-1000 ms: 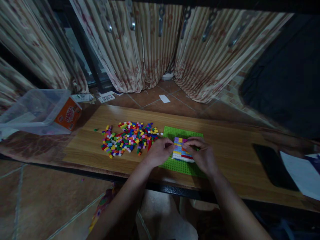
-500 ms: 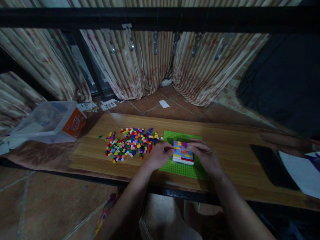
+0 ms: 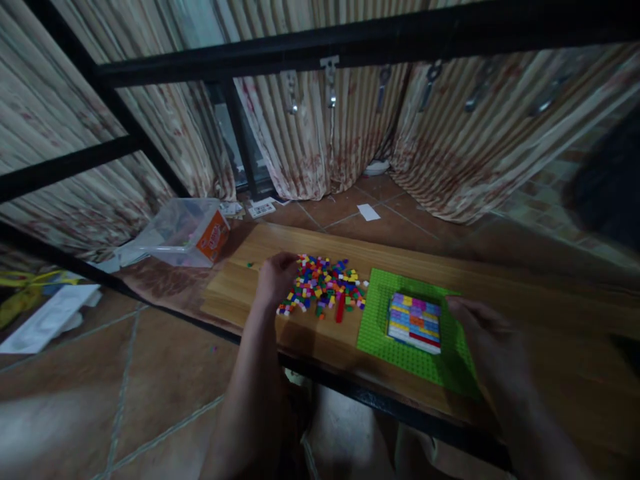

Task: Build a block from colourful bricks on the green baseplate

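Note:
My left hand (image 3: 276,277) is over the left side of a pile of small coloured toy bricks (image 3: 325,280). Its fingers curl together at the pile's edge, and what they hold, if anything, is hidden. On a green studded baseplate (image 3: 373,333) sits a rectangular block of stacked bricks (image 3: 415,321), with yellow, purple, blue, orange, white and red rows. Just right of that block is my right hand (image 3: 487,327), apart from it, above the baseplate's right edge. Its fingertips are drawn together; I cannot make out anything between them. A long red brick (image 3: 341,308) lies at the pile's near side.
The wooden tabletop (image 3: 240,293) has a dark front edge. A clear plastic bin (image 3: 175,233) with an orange label stands beyond its left end. One small green brick (image 3: 250,265) lies apart from the pile. Hooks (image 3: 330,83) hang from a dark bar ahead.
My left hand has left the brick block and moved left to the pile. My right hand has drawn off the block to the right. The view has turned left.

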A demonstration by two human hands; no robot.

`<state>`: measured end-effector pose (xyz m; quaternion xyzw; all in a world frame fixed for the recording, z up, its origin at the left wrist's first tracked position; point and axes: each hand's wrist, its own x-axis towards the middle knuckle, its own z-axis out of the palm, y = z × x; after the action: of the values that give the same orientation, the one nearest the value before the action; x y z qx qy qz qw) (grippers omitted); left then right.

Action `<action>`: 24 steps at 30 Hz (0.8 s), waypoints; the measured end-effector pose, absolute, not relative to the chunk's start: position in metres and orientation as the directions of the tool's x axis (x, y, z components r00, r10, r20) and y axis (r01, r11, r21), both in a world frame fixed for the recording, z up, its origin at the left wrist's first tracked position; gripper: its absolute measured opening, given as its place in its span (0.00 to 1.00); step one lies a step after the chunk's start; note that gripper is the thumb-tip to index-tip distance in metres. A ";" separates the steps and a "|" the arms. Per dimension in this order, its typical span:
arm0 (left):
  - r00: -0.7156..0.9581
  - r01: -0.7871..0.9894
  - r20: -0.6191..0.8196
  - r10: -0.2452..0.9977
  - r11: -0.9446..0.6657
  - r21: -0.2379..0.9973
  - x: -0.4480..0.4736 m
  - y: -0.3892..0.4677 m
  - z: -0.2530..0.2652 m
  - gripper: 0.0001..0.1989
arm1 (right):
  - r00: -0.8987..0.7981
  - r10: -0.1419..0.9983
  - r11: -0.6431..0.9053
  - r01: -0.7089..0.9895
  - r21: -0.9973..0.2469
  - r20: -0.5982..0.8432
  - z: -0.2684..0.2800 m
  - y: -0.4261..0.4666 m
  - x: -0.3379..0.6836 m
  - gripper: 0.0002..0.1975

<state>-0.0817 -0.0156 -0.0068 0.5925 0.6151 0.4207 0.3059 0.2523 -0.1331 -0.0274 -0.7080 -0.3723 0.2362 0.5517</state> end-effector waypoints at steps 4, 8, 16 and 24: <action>-0.046 0.636 0.123 0.991 -0.066 0.769 -0.100 -0.022 0.001 0.11 | 0.626 0.779 -0.156 0.265 -0.952 0.046 -0.029 -0.132 0.252 0.11; 0.204 0.679 0.054 0.978 -0.180 0.712 -0.089 -0.029 0.000 0.12 | 0.614 0.787 -0.143 0.290 -0.946 0.069 -0.028 -0.129 0.247 0.13; 0.406 0.757 0.016 0.914 -0.346 0.553 -0.070 -0.028 -0.014 0.17 | 0.619 0.784 -0.164 0.284 -0.945 0.050 -0.026 -0.126 0.241 0.13; 0.387 0.801 0.043 0.921 -0.358 0.480 -0.069 -0.029 -0.011 0.11 | 0.592 0.801 -0.115 0.294 -0.949 0.086 -0.031 -0.126 0.244 0.13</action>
<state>-0.0687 -0.0293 -0.0112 0.8094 0.5318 0.1546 0.1952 0.2440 -0.1260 -0.0305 -0.7091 -0.3861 0.2340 0.5417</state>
